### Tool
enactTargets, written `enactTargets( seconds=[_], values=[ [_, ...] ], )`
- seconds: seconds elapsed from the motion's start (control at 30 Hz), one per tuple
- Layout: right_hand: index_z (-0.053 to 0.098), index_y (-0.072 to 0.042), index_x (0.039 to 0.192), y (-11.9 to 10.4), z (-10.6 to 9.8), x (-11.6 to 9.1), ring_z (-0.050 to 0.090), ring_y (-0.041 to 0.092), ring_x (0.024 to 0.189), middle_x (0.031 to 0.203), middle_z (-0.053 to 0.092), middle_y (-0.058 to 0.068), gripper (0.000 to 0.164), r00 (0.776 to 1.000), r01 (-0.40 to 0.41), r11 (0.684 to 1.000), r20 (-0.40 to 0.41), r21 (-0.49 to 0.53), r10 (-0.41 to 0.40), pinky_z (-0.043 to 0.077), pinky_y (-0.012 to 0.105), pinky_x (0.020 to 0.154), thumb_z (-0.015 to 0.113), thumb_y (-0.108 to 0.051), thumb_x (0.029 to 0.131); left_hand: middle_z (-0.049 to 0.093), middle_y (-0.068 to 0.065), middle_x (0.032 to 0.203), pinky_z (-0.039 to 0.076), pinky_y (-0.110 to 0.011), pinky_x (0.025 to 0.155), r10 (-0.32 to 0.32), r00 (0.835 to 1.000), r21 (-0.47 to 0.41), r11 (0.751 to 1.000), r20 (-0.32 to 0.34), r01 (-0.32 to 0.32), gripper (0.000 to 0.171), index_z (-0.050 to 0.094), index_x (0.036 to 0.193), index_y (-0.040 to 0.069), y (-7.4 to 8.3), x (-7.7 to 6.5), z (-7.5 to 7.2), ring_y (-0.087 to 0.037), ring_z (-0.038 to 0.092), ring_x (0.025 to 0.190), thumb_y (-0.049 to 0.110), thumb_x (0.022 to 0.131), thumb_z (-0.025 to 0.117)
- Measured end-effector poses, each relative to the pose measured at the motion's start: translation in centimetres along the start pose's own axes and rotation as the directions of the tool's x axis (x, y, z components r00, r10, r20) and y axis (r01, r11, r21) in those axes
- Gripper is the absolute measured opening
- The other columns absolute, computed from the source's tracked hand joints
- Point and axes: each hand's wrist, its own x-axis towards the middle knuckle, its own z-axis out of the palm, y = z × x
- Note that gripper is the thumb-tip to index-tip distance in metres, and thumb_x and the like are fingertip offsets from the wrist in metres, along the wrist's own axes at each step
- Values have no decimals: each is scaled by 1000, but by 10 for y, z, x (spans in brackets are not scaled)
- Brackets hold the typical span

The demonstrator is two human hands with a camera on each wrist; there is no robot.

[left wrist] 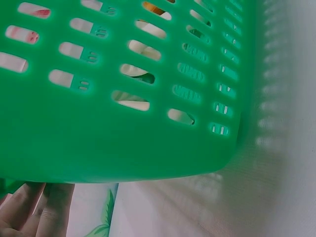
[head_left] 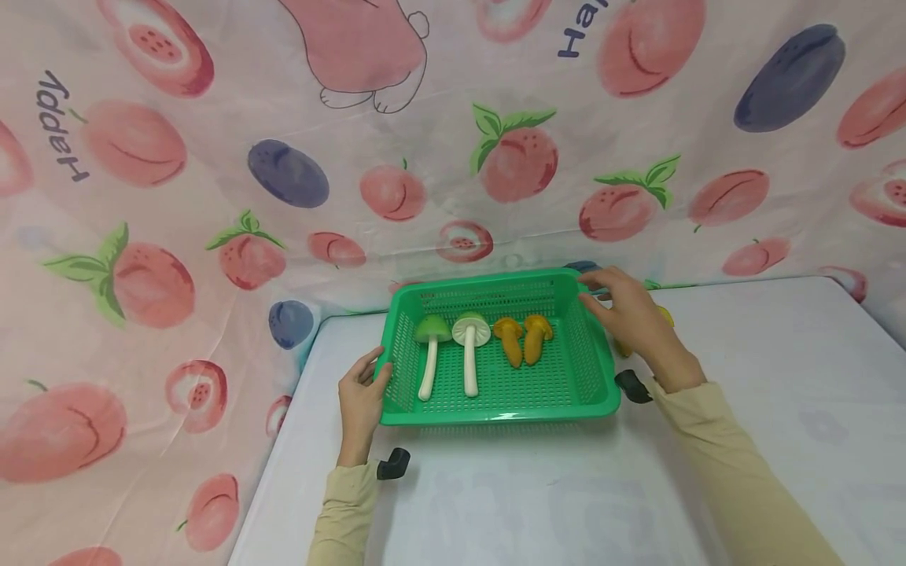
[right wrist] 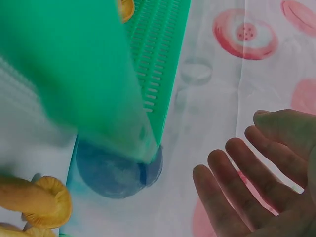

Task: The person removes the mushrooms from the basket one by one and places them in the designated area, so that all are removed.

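A green plastic basket [head_left: 566,410] with slotted walls stands at the back of the table. Inside it lie a green-capped mushroom [head_left: 432,330], a white-stemmed mushroom [head_left: 470,362] with its gills showing, and two orange-brown mushrooms [head_left: 511,342], all toy-like. My left hand [head_left: 361,401] grips the basket's left rim, its fingers [left wrist: 52,212] partly hidden by the rim in the left wrist view. By the far right corner is my right hand [head_left: 630,318], its fingers spread and slightly bent. The right wrist view shows this hand [right wrist: 266,182] apart from the basket, holding nothing.
Orange-yellow mushrooms [right wrist: 52,202] lie on the table right of the basket, mostly behind the right hand in the head view. A fruit-print cloth [head_left: 425,196] hangs behind the white table [head_left: 495,503]. Black camera mounts [head_left: 393,464] jut from both wrists.
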Motion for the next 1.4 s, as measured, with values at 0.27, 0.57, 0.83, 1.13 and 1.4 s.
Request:
enactTargets(
  seconds=[0.27, 0.57, 0.83, 1.13, 1.4],
  values=[
    [57, 7, 129, -6, 8, 8, 58, 43, 112, 127, 56, 25, 33, 999, -16, 1000, 48, -12, 17, 49, 54, 94, 58, -10, 101, 70, -20, 115, 53, -18, 73, 1, 1000, 3, 1000, 1, -1, 35, 66, 130, 10, 1, 0, -1, -29, 70, 102, 14, 95, 67],
    [56, 5, 132, -13, 17, 12, 57, 39, 114, 130, 56, 24, 35, 995, -32, 999, 99, 11, 31, 48, 52, 95, 58, -11, 101, 69, -19, 117, 52, -15, 74, -11, 1000, 3, 1000, 8, 11, 35, 66, 131, 11, 0, 0, -2, -30, 69, 105, 15, 96, 67],
    [54, 2, 135, -19, 28, 14, 56, 40, 117, 133, 56, 22, 38, 990, -47, 999, 134, -2, 47, 49, 53, 94, 57, -14, 102, 69, -20, 118, 52, -15, 74, -18, 1000, -13, 1000, 13, 18, 35, 65, 131, 11, 1, -1, -3, -32, 68, 106, 15, 96, 67],
    [53, 3, 137, -19, 39, 20, 55, 41, 119, 137, 52, 25, 40, 980, -77, 997, 184, -21, 79, 49, 52, 94, 57, -16, 102, 69, -21, 117, 52, -15, 73, -7, 1000, -6, 1000, 9, 7, 35, 65, 130, 10, 1, -1, -1, -32, 69, 105, 14, 96, 67],
    [53, 3, 137, -14, 51, 22, 55, 40, 118, 136, 52, 25, 40, 974, -98, 995, 201, -34, 103, 50, 51, 92, 59, -14, 101, 70, -19, 115, 53, -16, 74, -4, 1000, -5, 1000, 7, 5, 35, 66, 130, 10, 0, -1, -1, -29, 69, 103, 13, 96, 67]
  ],
)
